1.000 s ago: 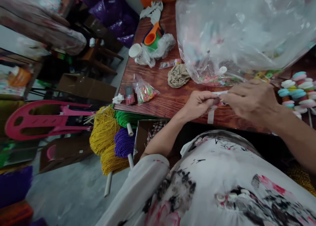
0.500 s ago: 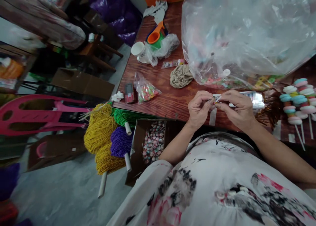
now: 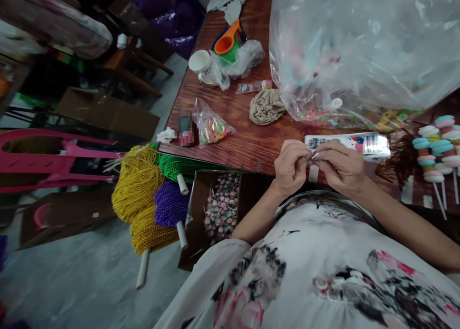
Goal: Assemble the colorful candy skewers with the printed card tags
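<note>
My left hand (image 3: 293, 166) and my right hand (image 3: 339, 166) meet over the front edge of the table, thumbs and fingers pinched together. Between the fingertips shows a tiny white bit, mostly hidden, so its kind does not show. Just behind my right hand lies a shiny printed packet (image 3: 375, 144). A large clear plastic bag (image 3: 359, 56) with small coloured pieces stands behind both hands. To the right lie sticks threaded with pastel discs (image 3: 433, 152), beside brown metallic fringe (image 3: 397, 156).
Left on the table are a small bag of coloured pieces (image 3: 213, 128), a phone (image 3: 185, 129), a crumpled beige cloth (image 3: 266, 107), a white cup (image 3: 200, 63) and an orange scoop (image 3: 225, 43). Below stand a box of small wrapped items (image 3: 223, 207) and yellow cord bundles (image 3: 138, 185).
Both hands stay together at about the same place, with fingers closed tighter. The thin white piece and coloured bit seen between them before are now mostly covered. The view has shifted slightly.
</note>
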`<state>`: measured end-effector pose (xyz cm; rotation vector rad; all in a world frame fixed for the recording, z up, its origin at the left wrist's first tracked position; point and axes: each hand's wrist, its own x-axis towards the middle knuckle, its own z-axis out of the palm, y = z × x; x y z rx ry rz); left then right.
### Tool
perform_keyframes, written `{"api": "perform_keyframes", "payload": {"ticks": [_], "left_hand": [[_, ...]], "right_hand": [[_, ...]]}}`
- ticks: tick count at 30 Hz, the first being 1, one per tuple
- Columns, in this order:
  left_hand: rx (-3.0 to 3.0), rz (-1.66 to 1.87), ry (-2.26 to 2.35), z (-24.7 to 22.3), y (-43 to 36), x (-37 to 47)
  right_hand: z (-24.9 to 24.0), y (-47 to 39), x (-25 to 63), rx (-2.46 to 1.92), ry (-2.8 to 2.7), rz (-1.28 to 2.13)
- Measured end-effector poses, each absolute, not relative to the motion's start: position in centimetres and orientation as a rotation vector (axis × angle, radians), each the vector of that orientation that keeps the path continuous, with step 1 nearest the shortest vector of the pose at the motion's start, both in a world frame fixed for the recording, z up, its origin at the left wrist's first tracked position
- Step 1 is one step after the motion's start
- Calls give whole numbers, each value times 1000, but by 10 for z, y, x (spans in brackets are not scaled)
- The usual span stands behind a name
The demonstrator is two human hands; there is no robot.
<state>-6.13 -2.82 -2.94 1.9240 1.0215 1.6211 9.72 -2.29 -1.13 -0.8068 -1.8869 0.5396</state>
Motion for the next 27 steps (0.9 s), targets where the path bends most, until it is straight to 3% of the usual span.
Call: {"api": "perform_keyframes", "payload": {"ticks": [8, 13, 19, 23, 27], "left_hand": [[1559, 1701, 814, 18, -12, -47], [1354, 1671, 756, 12, -10, -31], [1523, 1672, 808, 8, -14, -21], [1263, 1428, 831, -2, -24, -20], [1068, 1117, 868, -12, -36, -18]], "right_hand": [[43, -15, 104, -828, -1415, 1027], [35, -18, 112, -957, -1559, 954], [16, -31, 115, -917, -1319, 1095], [16, -36, 121, -973, -1386, 873], [8, -35, 126, -975, -1625, 393]]}}
